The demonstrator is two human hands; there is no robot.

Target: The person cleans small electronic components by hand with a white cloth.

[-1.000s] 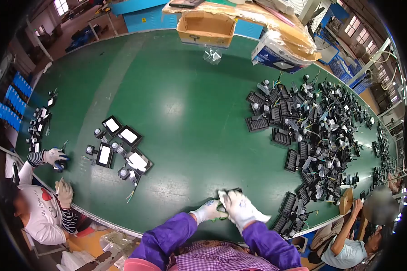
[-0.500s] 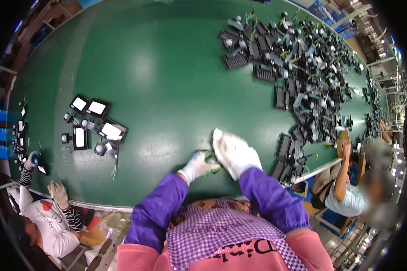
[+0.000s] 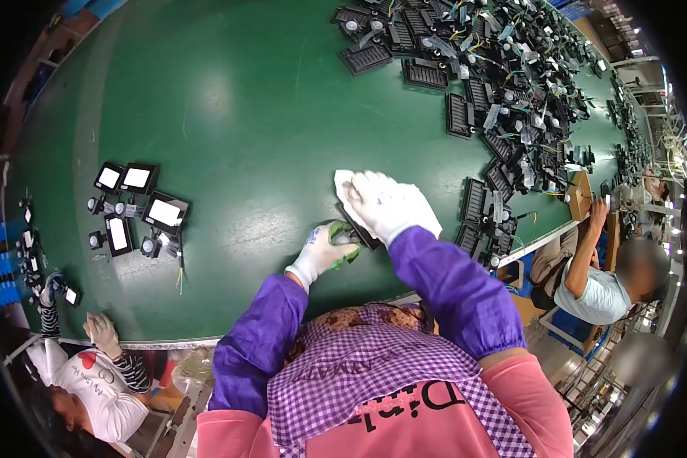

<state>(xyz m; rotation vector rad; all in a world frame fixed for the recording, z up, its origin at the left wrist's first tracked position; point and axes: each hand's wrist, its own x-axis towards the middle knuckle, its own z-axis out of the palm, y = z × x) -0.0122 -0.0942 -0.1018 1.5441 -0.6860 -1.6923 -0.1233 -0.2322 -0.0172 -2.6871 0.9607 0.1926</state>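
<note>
My left hand, in a white glove with green on the fingers, is closed around the sensor end of a black floodlight. Most of that light is hidden beneath my hands and the cloth. In my right hand, also white-gloved, a white cloth is gripped and lies over the light. To the left on the green table, several black floodlights lie with white panels up, round sensors and wires attached.
A large pile of black finned floodlights with coloured wires covers the right side. A co-worker in a white shirt handles lights at lower left. Another person sits at the right, near a cardboard piece.
My right hand with the cloth has moved up and slightly left. My left hand has shifted left and up, and a black edge of the light now shows. The whole view has shifted.
</note>
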